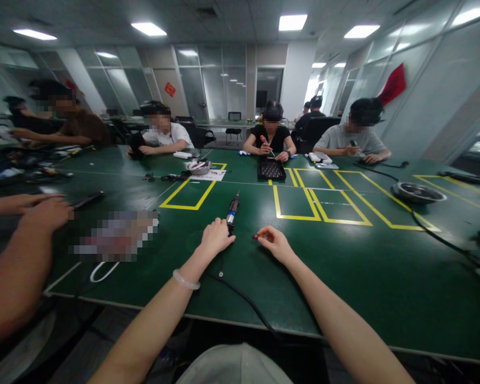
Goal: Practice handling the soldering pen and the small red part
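Note:
My left hand (pixel 216 237) rests on the green table (pixel 344 277) with its fingers curled around the rear end of a black electric screwdriver (pixel 232 209) that lies pointing away from me. A black cable (pixel 244 298) runs from the tool back toward me. My right hand (pixel 275 242) pinches a small red-tipped object (pixel 256 237) just above the tabletop, a little to the right of the screwdriver. A pale bracelet (pixel 186 280) circles my left wrist.
Yellow tape rectangles (pixel 320 205) mark the table. A black tray (pixel 271 169) and metal bowls (pixel 419 192) stand farther off. Several seated people work around the far side. Another person's arms (pixel 20 250) lie at my left, near a white cord loop (pixel 102 272).

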Demonstrator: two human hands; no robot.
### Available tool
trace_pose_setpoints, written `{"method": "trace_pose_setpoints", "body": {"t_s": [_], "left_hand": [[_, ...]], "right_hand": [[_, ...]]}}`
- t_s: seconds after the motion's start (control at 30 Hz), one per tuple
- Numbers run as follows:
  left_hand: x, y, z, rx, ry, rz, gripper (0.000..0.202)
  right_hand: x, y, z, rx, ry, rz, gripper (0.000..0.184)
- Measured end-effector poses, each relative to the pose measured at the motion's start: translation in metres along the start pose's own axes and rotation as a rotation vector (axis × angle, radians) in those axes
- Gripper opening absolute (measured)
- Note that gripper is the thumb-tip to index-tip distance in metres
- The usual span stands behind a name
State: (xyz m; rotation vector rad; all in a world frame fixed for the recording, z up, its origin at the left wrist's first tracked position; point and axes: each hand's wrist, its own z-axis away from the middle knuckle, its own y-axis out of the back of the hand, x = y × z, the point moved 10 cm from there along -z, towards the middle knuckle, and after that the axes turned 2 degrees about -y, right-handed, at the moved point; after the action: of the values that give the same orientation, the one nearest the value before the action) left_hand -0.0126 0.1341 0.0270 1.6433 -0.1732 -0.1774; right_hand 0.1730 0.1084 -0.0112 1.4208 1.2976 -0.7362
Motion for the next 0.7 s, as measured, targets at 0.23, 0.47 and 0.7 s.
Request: {"method": "trace_pose_setpoints", "body": {"t_s": [0.23, 0.47, 0.7], "left_hand": [[0.065, 0.002, 0.012, 0.018, -0.124, 0.045, 0.046], [0.085, 0.000, 0.018, 0.030, -0.215, 0.095, 0.041], [0.083, -0.001, 0.019, 0.035, -0.211, 0.126, 0.042]], "right_hand": [[-0.012, 0.001, 0.002, 0.018, 0.086, 0.152, 0.009], [-0.023, -0.006, 0.006, -0.026, 0.165, 0.314, 0.004], [-0.022, -0.005, 0.005, -0.016, 0.150, 0.399, 0.006]]}}
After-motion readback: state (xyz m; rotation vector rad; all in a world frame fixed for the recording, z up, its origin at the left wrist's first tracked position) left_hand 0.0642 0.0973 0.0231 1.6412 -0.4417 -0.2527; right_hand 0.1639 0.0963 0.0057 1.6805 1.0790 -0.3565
